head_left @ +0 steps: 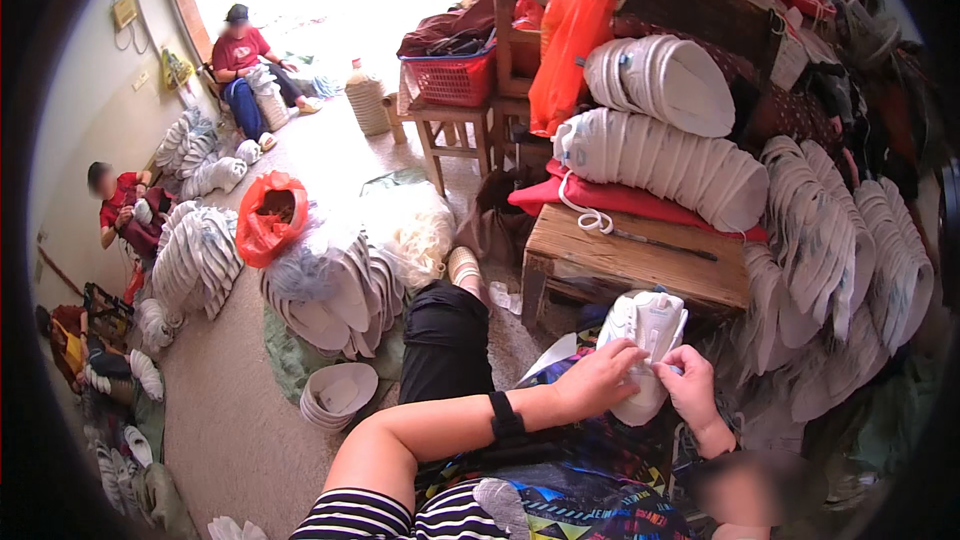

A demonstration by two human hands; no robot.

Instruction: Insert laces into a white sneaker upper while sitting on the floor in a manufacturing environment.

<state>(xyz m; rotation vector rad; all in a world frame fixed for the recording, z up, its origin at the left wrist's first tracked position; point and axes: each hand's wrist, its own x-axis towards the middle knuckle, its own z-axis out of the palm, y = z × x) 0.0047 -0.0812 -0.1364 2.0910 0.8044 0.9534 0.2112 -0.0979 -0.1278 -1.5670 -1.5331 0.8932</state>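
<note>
A white shoe upper [650, 318] lies over my lap, its toe pointing toward me. My left hand [603, 380] comes in from the left, with a black band on its wrist, and its fingers grip the left and middle part of the shoe upper. On the other side my right hand [690, 387] has thumb and forefinger pinched together at the right edge of the shoe upper. Any fine thread or tool between those fingertips is too small to make out. Patterned dark cloth [590, 470] covers my lap under both hands.
A wooden bench [640, 265] stands just beyond my hands, bearing a tool with a dark shaft [665, 245] and nested white uppers [665, 165]. More stacks [820, 240] hang at right. Left are a red bag [271, 218] and piled uppers [345, 290]. Several people sit along the left.
</note>
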